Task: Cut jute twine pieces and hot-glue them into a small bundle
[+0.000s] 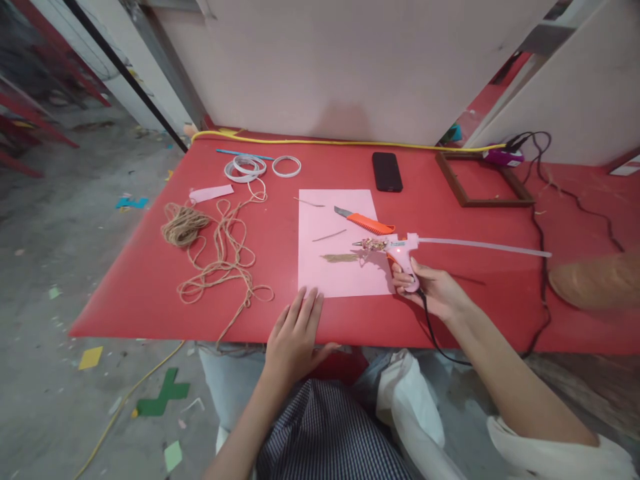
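Observation:
My right hand is wrapped round the handle of a pink glue gun, its nozzle pointing left over a pink paper sheet. A long glue stick juts out of the gun's back to the right. Just below the nozzle lies a small bundle of cut twine pieces. An orange utility knife rests on the paper, its blade showing. One thin twine piece lies left of the nozzle. My left hand lies flat at the table's front edge, fingers stretched to the sheet's lower left corner.
Loose jute twine trails from a ball at the left. White rings sit at the back, with a black phone and a brown frame further right. A yellow cable and black cord cross the red table.

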Demonstrator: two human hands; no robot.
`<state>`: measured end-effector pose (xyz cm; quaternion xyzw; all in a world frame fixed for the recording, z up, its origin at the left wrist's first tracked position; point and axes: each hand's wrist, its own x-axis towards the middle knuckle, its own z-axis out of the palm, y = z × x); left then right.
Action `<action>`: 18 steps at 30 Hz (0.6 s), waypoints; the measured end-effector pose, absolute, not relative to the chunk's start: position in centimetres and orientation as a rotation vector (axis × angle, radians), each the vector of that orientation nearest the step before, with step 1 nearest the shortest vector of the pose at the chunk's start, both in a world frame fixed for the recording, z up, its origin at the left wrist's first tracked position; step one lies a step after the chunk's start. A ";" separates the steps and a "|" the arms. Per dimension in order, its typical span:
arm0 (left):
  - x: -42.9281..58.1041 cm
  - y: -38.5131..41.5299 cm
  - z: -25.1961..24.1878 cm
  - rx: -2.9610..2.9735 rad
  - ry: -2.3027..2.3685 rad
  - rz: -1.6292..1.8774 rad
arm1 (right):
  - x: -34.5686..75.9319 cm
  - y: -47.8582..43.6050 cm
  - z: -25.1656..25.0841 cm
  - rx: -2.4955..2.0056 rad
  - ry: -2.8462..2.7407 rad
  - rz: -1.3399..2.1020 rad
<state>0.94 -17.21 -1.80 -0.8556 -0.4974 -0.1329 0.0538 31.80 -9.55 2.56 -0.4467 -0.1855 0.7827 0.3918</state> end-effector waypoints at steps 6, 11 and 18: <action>0.9 -17.2 -1.9 -2.601 -1.499 -0.397 | 32.2 -9.5 2.4 -1.098 -0.415 1.999; 0.8 -17.2 -2.0 -2.625 -1.515 -0.373 | 32.5 -9.3 2.3 -1.077 -0.452 2.006; 0.9 -17.2 -1.8 -2.610 -1.512 -0.371 | 32.3 -9.1 2.2 -1.187 -0.624 1.926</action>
